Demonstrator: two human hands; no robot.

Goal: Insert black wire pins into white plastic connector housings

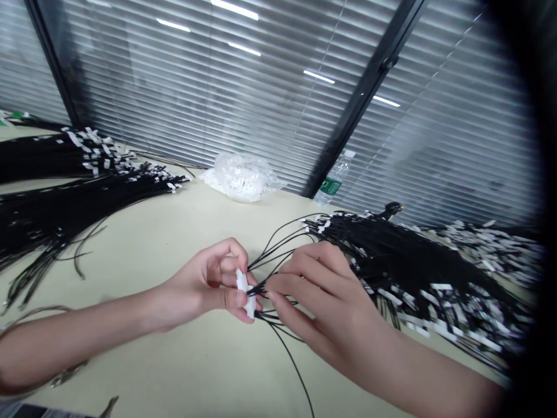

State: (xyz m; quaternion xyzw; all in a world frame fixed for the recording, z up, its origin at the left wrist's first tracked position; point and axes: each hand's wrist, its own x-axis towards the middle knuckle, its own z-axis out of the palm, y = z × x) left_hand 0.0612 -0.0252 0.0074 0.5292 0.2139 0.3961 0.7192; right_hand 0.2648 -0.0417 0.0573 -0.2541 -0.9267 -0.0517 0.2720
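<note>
A white connector (246, 292) is pinched upright between the thumb and fingers of my left hand (217, 284), near the middle of the view. Several thin black wires (278, 238) run from the connector's right side, fanning up and down to the right. Just right of the connector, my right hand (324, 293) has its thumb and forefinger pressed together on some of these black wires, close to where they enter the connector. Its fingertips partly hide the wires.
Bundles of black wires with white ends (87, 191) lie at the left; another large pile (404, 255) lies at the right. Behind are a clear plastic bag (246, 177) with small white pieces, a bottle with a green label (333, 183) and window blinds. The table (183, 371) is pale.
</note>
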